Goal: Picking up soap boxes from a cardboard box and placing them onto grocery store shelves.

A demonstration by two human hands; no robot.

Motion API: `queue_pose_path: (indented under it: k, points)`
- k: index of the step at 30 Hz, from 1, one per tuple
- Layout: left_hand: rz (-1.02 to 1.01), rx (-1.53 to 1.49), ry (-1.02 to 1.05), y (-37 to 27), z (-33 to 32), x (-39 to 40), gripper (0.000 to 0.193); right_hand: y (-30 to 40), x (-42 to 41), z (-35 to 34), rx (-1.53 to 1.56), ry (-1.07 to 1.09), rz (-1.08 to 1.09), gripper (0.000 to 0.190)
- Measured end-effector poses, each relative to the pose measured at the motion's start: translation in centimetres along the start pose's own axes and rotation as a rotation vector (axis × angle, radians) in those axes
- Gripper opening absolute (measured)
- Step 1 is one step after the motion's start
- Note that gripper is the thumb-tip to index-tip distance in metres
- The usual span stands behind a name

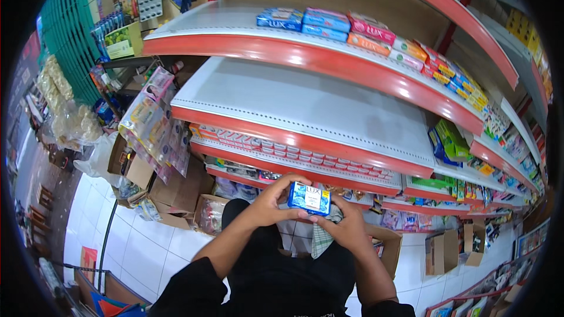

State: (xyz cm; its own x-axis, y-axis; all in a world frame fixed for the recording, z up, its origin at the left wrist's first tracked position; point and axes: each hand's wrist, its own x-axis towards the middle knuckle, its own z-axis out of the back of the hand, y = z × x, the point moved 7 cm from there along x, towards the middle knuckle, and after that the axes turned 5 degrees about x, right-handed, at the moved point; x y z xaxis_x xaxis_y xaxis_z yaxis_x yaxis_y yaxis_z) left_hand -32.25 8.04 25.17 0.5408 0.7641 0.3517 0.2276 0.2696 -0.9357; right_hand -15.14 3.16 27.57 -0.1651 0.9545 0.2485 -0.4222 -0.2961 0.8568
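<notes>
A blue-and-white pack of Lux soap [309, 198] is held in front of my lap, its printed face turned up. My left hand [274, 202] grips its left side, fingers over the top and thumb along the lower edge. On the other side, my right hand [348, 224] has its thumb near the pack's lower corner. A green-and-white checked cloth [324, 240] hangs from my right hand, bunched beside and partly behind the pack. Ahead is a bare white shelf [304, 101] with a red front edge.
Lux soap packs [326, 24] line the shelf above. Small red-and-white boxes [299, 154] fill a lower one. Cardboard boxes stand on the tiled floor at left [176, 193] and right [442, 251]. Hanging sachets [152, 119] jut out at the shelf's left end.
</notes>
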Motion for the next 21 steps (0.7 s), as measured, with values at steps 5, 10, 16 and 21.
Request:
queue_pose_path:
  k: [5, 10, 16, 21]
  points:
    - [-0.233, 0.532, -0.085, -11.9, 5.3, 2.4, 0.06, 7.3, 4.9, 2.2, 0.03, -0.03, 0.226, 0.057]
    - [-0.465, 0.722, -0.377, -21.9, 13.1, 7.5, 0.06, 9.4, 7.1, 5.7, 0.245, -0.154, 0.144, 0.048]
    - [-0.33, 1.091, -0.407, -24.7, 18.9, 17.3, 0.054, 8.0, 7.4, 7.2, 0.257, -0.205, 0.164, 0.043]
    - [-0.282, 1.234, -0.319, -23.0, 19.5, 19.8, 0.058, 6.2, 7.1, 7.6, 0.239, -0.237, 0.086, 0.04]
